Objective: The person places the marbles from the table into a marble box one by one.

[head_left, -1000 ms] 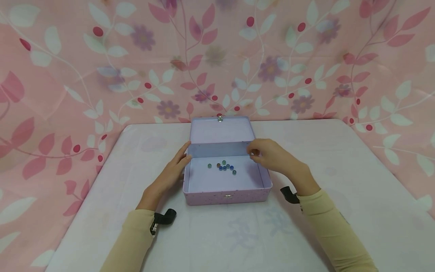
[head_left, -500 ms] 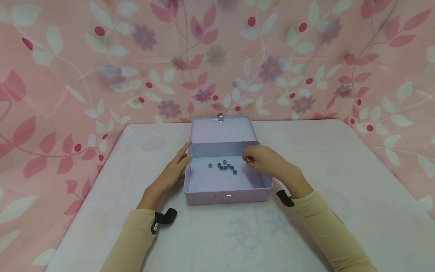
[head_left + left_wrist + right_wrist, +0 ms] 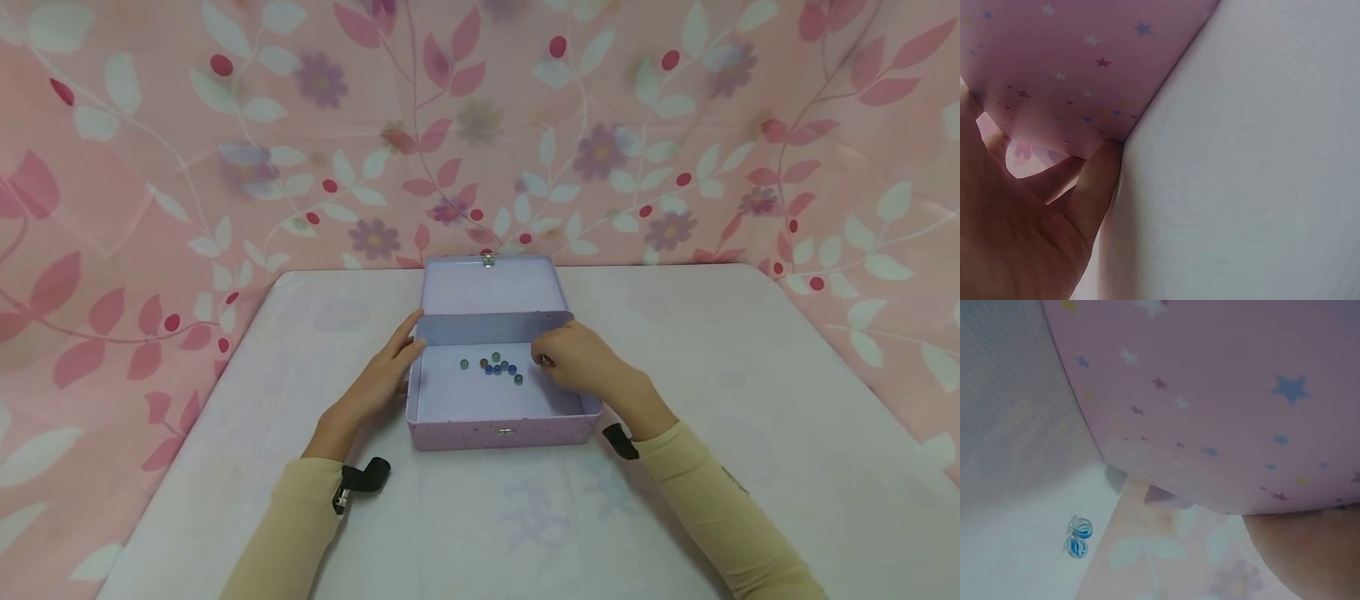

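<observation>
A lilac hinged tin box [image 3: 465, 436] stands with its lid [image 3: 491, 286] up. Several glass marbles [image 3: 497, 369], blue, green and one amber, lie loose on its floor. My left hand [image 3: 375, 379] rests along the box's left side, its fairly straight fingers touching the star-printed wall [image 3: 1085, 69] in the left wrist view. Inside the right end of the box, above the floor, is my right hand [image 3: 581, 358]. Its fingers are curled and pinch a small marble, mostly hidden by them.
Two blue-swirled marbles [image 3: 1077, 537] lie on the white tabletop outside the box in the right wrist view; my right hand hides them from the head view. A pink floral cloth [image 3: 480, 125] hangs behind the table [image 3: 480, 525].
My right hand has come left and slightly down, from the right rim into the box, its fingers still curled. My left hand, the box and the loose marbles have stayed in place.
</observation>
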Demonstrator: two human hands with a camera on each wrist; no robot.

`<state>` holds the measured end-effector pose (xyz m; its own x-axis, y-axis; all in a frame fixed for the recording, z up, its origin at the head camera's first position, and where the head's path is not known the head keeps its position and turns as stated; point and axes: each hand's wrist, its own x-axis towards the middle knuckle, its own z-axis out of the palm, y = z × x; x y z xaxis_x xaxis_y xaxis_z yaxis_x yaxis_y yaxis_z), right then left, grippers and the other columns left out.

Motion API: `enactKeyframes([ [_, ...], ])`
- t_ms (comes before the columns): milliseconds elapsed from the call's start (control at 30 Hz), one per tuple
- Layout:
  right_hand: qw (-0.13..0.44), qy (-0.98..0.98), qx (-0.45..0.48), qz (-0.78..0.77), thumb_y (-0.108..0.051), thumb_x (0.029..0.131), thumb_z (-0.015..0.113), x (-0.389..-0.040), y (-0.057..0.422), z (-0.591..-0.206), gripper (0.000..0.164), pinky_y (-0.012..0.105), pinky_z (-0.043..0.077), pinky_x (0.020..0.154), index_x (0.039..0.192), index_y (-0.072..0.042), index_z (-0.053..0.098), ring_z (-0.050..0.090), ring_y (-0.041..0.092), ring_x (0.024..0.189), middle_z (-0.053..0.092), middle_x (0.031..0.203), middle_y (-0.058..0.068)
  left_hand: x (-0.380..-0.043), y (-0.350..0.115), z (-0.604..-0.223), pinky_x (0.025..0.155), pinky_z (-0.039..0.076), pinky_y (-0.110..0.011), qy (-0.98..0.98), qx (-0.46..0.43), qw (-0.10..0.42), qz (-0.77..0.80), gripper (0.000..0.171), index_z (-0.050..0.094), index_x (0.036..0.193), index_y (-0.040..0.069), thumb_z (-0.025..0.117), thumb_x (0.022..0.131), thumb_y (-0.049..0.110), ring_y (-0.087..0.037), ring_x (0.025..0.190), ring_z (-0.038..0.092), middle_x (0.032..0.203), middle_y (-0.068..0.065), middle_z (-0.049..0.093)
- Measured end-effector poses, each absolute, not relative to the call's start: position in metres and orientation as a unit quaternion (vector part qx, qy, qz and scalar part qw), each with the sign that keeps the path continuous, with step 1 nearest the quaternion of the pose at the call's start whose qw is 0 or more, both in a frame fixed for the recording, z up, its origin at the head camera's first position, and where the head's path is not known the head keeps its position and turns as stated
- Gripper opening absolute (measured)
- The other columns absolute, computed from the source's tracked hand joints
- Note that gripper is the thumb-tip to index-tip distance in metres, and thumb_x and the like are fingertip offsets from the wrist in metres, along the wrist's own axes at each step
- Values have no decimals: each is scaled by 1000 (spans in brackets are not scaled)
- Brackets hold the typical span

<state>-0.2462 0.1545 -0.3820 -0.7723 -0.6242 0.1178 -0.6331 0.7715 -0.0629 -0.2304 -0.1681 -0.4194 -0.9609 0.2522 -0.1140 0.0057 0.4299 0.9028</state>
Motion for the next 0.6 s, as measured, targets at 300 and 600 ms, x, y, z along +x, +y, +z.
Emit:
enactKeyframes([
  [300, 65, -937, 341, 33, -5, 83, 73, -242, 153, -380, 12, 40, 46, 85, 76, -14, 69, 55, 11, 66, 69, 71, -6, -230, -167, -418, 104, 43, -64, 841, 79, 111, 524, 55, 10, 151, 60, 35, 102, 61, -34, 153, 22, 168, 1, 15],
  [600, 68, -936, 342, 42, -6, 81, 75, -241, 154, -381, 10, 41, 46, 88, 77, -14, 70, 53, 13, 65, 68, 70, -5, -230, -167, -419, 103, 43, -66, 838, 79, 114, 527, 60, 10, 152, 58, 35, 99, 67, -35, 153, 21, 168, 1, 14],
])
